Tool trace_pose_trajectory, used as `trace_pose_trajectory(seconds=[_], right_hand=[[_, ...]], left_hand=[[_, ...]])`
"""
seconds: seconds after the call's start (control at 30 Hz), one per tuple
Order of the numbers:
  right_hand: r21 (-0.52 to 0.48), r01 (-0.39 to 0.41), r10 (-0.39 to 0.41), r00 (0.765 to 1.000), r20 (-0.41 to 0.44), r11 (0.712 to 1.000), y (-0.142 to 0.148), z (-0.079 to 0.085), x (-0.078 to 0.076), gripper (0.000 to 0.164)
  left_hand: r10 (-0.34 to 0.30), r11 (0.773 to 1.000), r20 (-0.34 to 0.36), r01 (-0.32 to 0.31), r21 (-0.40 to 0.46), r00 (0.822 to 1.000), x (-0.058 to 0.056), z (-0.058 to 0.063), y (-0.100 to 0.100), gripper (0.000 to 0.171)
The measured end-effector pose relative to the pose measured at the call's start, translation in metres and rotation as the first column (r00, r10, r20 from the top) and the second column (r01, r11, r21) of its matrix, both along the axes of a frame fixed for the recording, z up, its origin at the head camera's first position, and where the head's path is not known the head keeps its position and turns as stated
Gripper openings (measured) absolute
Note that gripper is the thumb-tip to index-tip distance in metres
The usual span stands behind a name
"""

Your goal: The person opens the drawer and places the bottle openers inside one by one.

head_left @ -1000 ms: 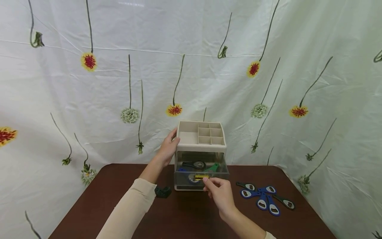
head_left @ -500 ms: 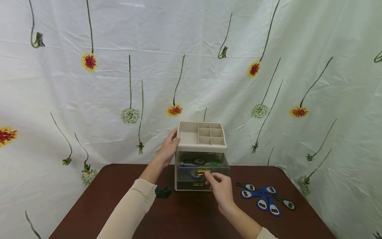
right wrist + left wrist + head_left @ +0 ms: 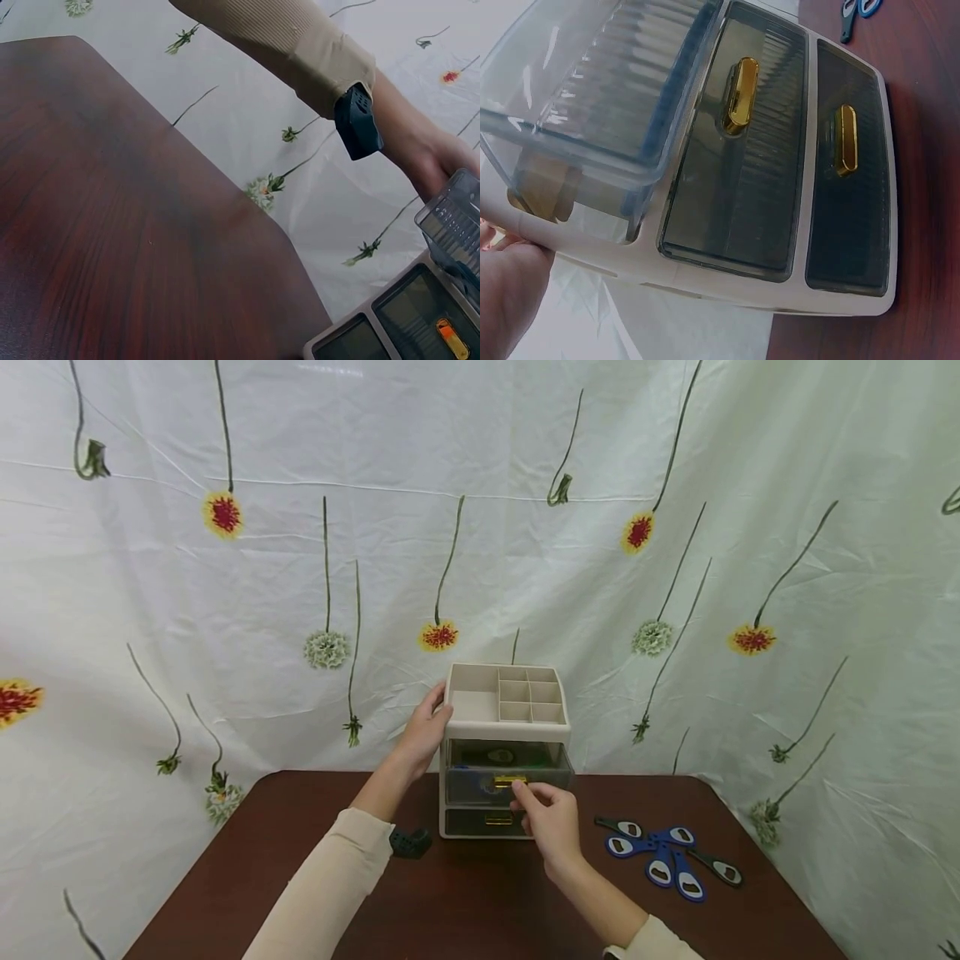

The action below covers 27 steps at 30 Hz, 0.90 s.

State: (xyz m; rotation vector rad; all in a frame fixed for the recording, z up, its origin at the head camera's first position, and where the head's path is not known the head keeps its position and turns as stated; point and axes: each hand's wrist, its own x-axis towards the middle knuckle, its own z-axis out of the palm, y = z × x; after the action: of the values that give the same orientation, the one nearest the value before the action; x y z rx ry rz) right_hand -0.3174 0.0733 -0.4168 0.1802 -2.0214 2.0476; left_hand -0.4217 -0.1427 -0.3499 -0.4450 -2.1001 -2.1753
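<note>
A beige drawer organizer (image 3: 507, 732) with a divided top tray stands on the table. My left hand (image 3: 422, 737) grips its left side, thumb at the rim; in the left wrist view this hand (image 3: 514, 300) shows at the left edge. The clear upper drawer (image 3: 468, 787) is partly pulled out. My right hand (image 3: 552, 824) pinches its gold handle (image 3: 508, 782). Through the clear plastic I make out a dark bottle opener (image 3: 498, 755) and dim blue and green shapes. In the right wrist view, the drawer (image 3: 459, 217) hides the fingers of the right hand (image 3: 431, 161).
Several blue and dark green bottle openers (image 3: 660, 857) lie on the dark brown table (image 3: 480, 902), right of the organizer. A flower-print cloth (image 3: 480, 543) hangs behind. Lower drawers with gold handles (image 3: 845, 140) stay closed in the left wrist view.
The right hand has pushed the upper drawer inward, toward the organizer. A lower drawer front has come into view beneath it. My left hand has kept its place.
</note>
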Motion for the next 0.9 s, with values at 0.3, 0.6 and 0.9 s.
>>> trace_pose_trajectory(seconds=[0.3, 0.6, 0.9], right_hand=[[-0.004, 0.022, -0.022, 1.0, 0.008, 1.0, -0.004, 0.0, -0.011, 0.029], [-0.021, 0.047, -0.046, 0.999, 0.027, 0.999, -0.007, 0.002, -0.021, 0.031], [-0.051, 0.04, -0.038, 0.999, 0.031, 0.998, -0.01, 0.004, -0.03, 0.029]], left_hand=[[-0.011, 1.0, -0.014, 0.011, 0.011, 1.0, -0.001, -0.001, -0.002, 0.058], [-0.005, 1.0, -0.016, 0.005, 0.002, 1.0, -0.001, -0.001, 0.0, 0.058], [-0.021, 1.0, -0.019, 0.021, 0.021, 1.0, -0.002, -0.002, -0.002, 0.056]])
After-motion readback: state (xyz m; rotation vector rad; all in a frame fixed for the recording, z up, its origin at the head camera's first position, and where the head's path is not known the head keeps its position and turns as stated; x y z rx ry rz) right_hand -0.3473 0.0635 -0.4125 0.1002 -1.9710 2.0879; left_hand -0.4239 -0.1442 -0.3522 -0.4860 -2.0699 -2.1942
